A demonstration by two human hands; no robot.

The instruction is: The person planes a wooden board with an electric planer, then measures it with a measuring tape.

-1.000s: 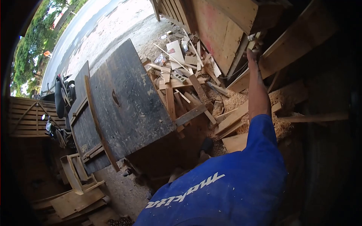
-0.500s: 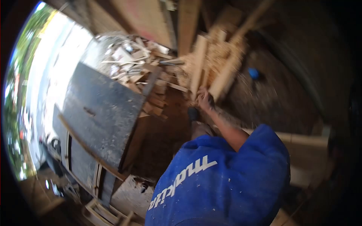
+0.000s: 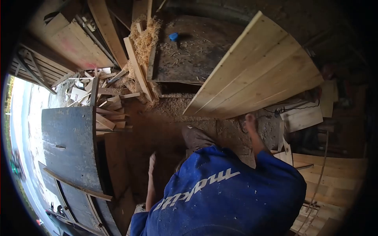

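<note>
My left hand (image 3: pixel 152 159) hangs low over the brown floor, away from any object, with its narrow outline pointing up in the view and its fingers seemingly stretched. My right hand (image 3: pixel 250 122) is just below the lower edge of a large wooden panel (image 3: pixel 252 74); its fingers are too small and blurred to read, and contact with the panel is not clear. The pale panel of joined boards leans at a slant. Its left corner reaches down near a dark, shavings-strewn surface (image 3: pixel 189 59), where a blue object (image 3: pixel 173 37) stands.
Wood offcuts (image 3: pixel 112 114) are piled at the left, beside a grey board (image 3: pixel 69 137). Long wood strips (image 3: pixel 138 70) lean in curly shavings (image 3: pixel 143 39). At the right are a pale board piece (image 3: pixel 302 117), a thin cord and wooden planks (image 3: pixel 334 173).
The view has turned, bringing the large panel and my left hand into sight. My right hand was at the wood strips by the shavings; now it is away from them, near the panel's lower edge.
</note>
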